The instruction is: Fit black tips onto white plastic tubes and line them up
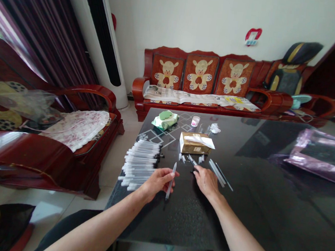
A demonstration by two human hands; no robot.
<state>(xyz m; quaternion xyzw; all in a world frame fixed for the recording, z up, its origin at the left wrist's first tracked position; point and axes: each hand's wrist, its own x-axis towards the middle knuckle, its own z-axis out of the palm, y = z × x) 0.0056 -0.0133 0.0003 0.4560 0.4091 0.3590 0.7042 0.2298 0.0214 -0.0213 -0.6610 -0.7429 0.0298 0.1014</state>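
My left hand [160, 184] grips a translucent pen [171, 181] between thumb and fingers, its pale tip pointing up and its dark end down. My right hand [206, 180] rests low over the table with its fingertips closed together beside a thin pen piece [192, 160]; something small and dark shows at the fingertips, too little to name. Left of my left hand lies a stack of pens [141, 162] with frosted barrels and black ends. To the right of my right hand are several clear pen barrels [217, 172] and a thin dark rod [224, 177]. Small clear caps [183, 158] lie near the tissue box.
On the black table [253, 218] stand a gold tissue box [197, 144], a green wipes pack [165, 119], a small cup [195, 121] and a crumpled tissue [215, 128]. A purple plastic package [322, 157] lies at the right. Wooden seats border the table behind and at left.
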